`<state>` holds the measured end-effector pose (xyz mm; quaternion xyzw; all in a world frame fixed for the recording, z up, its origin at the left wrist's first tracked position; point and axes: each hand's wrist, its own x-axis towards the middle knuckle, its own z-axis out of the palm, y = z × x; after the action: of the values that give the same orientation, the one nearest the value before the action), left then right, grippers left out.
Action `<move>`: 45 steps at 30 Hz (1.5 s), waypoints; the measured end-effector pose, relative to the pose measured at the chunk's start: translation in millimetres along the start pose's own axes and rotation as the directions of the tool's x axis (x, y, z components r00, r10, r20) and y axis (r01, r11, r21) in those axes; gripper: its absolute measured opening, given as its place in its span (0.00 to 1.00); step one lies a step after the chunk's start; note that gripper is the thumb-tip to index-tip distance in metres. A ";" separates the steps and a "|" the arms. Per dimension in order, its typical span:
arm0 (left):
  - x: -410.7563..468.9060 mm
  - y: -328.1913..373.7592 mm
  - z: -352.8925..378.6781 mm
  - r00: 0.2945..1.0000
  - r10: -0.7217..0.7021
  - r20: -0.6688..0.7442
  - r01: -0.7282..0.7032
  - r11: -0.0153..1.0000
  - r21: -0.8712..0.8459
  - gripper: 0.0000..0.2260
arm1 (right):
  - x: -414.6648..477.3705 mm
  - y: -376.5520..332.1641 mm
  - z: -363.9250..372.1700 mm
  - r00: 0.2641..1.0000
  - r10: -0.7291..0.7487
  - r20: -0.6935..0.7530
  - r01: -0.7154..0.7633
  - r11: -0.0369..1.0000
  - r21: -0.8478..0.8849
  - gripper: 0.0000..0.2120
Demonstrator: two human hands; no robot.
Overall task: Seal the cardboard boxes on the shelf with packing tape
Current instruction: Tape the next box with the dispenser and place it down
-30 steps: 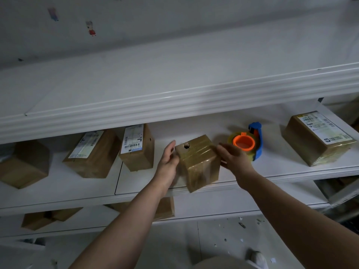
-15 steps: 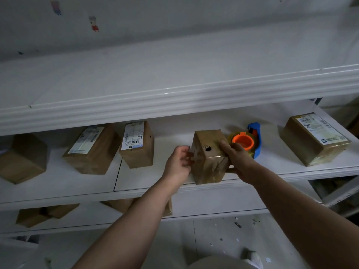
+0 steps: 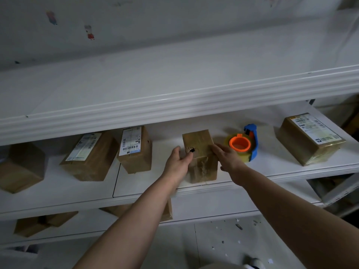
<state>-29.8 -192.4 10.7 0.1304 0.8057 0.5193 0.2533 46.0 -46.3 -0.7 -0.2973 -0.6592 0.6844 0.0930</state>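
On the middle shelf (image 3: pixel 272 167): 1 taped cardboard box (image 3: pixel 200 154), upright near front edge, clamped between left hand (image 3: pixel 177 162) and right hand (image 3: pixel 226 156); tape dispenser (image 3: pixel 243 144) beside. Box apparently punctured; a nudge could tip it off.

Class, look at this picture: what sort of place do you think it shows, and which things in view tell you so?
Probably a small parcel-packing or storage room. White shelving holds several taped cardboard boxes with shipping labels, and a tape dispenser sits beside the small box between the left hand and right hand.
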 end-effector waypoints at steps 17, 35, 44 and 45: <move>66.0 84.7 216.3 0.976 0.145 0.163 -0.218 0.621 0.753 0.20 | -21.6 34.6 -201.0 0.961 0.000 -0.278 -0.057 0.979 -0.196 0.10; -12.8 43.3 197.4 0.972 0.115 0.207 -0.223 0.738 0.637 0.26 | -27.6 64.1 -203.1 0.916 0.040 -0.399 -0.095 0.988 -0.118 0.15; -98.8 -5.1 41.1 0.931 -0.048 0.361 -0.032 0.977 0.211 0.28 | -98.3 67.9 -103.4 0.942 0.271 -0.196 -0.275 0.962 0.010 0.14; -107.0 -9.5 25.5 0.929 -0.047 0.366 -0.038 0.974 0.221 0.28 | -106.6 66.4 -92.3 0.941 0.332 -0.056 -0.325 0.940 0.104 0.18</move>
<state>74.2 -227.4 22.8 0.2516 0.7975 0.3905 0.3850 198.4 -31.1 -29.7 -0.4234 -0.5637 0.7090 0.0151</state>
